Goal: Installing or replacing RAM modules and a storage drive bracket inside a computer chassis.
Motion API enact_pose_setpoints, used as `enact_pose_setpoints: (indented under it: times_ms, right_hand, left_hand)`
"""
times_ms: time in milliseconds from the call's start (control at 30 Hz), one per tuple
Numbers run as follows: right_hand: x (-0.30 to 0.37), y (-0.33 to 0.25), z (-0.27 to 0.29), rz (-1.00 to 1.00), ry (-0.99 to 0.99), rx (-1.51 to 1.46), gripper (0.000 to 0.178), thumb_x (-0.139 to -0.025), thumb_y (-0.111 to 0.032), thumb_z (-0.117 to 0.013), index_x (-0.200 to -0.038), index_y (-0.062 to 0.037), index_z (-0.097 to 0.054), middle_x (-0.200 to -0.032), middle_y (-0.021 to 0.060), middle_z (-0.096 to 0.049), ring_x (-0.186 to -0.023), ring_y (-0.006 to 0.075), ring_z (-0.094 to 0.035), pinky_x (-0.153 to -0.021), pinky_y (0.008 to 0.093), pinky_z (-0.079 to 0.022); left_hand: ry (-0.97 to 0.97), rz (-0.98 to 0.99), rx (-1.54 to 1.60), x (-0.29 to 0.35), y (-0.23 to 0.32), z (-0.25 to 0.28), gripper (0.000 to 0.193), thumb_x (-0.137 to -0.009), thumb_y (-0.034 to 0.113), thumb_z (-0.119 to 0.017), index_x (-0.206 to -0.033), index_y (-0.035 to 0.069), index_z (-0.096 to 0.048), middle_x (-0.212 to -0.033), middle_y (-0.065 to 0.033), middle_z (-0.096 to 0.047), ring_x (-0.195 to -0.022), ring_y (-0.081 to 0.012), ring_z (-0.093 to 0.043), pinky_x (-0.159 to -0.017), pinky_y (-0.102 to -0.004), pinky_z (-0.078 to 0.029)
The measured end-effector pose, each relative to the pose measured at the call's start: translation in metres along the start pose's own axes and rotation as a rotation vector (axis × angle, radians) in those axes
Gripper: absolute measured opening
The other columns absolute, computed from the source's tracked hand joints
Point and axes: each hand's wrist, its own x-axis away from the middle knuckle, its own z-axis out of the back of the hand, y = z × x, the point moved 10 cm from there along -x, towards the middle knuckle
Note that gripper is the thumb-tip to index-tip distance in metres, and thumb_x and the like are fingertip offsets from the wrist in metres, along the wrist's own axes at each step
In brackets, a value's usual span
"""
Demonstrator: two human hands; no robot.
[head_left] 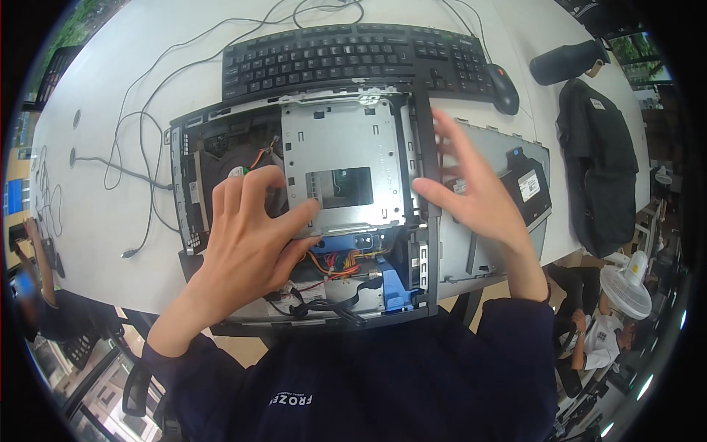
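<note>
An uncovered desktop computer case [434,254] lies on its side in front of me, its inside showing. Across its upper right part sits a silver metal drive cage [342,136] with a square cut-out. My left hand [250,225] is closed at the cage's lower left corner, index finger on top and thumb by the lower edge. My right hand [475,184] reaches in at the case's right side, fingers spread and thumb against the black front panel [425,140]. Below the cage are a blue plastic bracket [395,283], coloured wires [346,264] and a black cable bundle [324,308].
Beyond the case lies a black keyboard [317,59] with a mouse [503,88] at its right. A removed metal side panel [464,258] lies right of the case, near a black bag [598,166] and a dark bottle [567,62]. Loose cables [151,118] trail at the left.
</note>
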Motion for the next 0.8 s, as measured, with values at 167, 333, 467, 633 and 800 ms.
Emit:
enact_pose_setpoints:
  times_ms: [167, 333, 467, 633, 800]
  right_hand:
    - [0.003, 0.019, -0.022, -0.061, -0.066, -0.334, 0.078, -0.105, -0.024, -0.065, -0.167, -0.0051, -0.022, -0.155, 0.0217, -0.041, -0.143, 0.0315, -0.048, -0.102, 0.0432, -0.056]
    - [0.001, 0.018, -0.019, 0.031, -0.012, -0.103, 0.074, -0.108, -0.031, -0.058, -0.167, -0.0048, -0.021, -0.155, 0.0212, -0.040, -0.139, 0.0342, -0.048, -0.113, 0.0449, -0.045]
    - [0.000, 0.030, -0.021, -0.036, -0.009, -0.296, 0.076, -0.108, -0.034, -0.058, -0.166, -0.0015, -0.021, -0.154, 0.0218, -0.041, -0.136, 0.0329, -0.050, -0.115, 0.0439, -0.042]
    - [0.000, 0.034, -0.029, -0.043, -0.036, -0.424, 0.078, -0.108, -0.035, -0.058, -0.166, -0.0002, -0.020, -0.155, 0.0217, -0.041, -0.135, 0.0319, -0.051, -0.115, 0.0441, -0.042]
    - [0.001, 0.036, -0.029, -0.050, -0.023, -0.415, 0.077, -0.108, -0.036, -0.058, -0.165, 0.0002, -0.021, -0.154, 0.0222, -0.042, -0.135, 0.0324, -0.051, -0.115, 0.0443, -0.041]
  left_hand:
    - [-0.074, -0.093, -0.040, -0.005, 0.005, -0.011, 0.038, -0.083, 0.020, -0.083, -0.117, 0.010, -0.069, -0.113, -0.0113, -0.053, -0.104, -0.0305, -0.051, -0.094, -0.0451, -0.039]
    - [-0.118, -0.091, 0.106, -0.005, 0.005, -0.017, 0.045, -0.083, 0.023, -0.084, -0.120, 0.005, -0.065, -0.112, -0.0116, -0.053, -0.105, -0.0309, -0.053, -0.092, -0.0398, -0.042]
    - [-0.124, 0.191, 0.201, -0.019, -0.007, -0.002, 0.052, -0.079, 0.034, -0.089, -0.115, 0.005, -0.065, -0.120, -0.0155, -0.049, -0.110, -0.0335, -0.052, -0.097, -0.0417, -0.042]
    - [-0.013, -0.236, -0.045, -0.034, 0.036, -0.009, 0.044, -0.082, 0.038, -0.085, -0.109, 0.008, -0.068, -0.116, -0.0121, -0.052, -0.108, -0.0312, -0.053, -0.095, -0.0447, -0.042]
    - [-0.121, -0.310, -0.072, -0.044, 0.045, -0.048, 0.037, -0.090, 0.039, -0.077, -0.096, 0.006, -0.060, -0.083, -0.0061, -0.058, -0.081, -0.0255, -0.058, -0.088, -0.0410, -0.043]
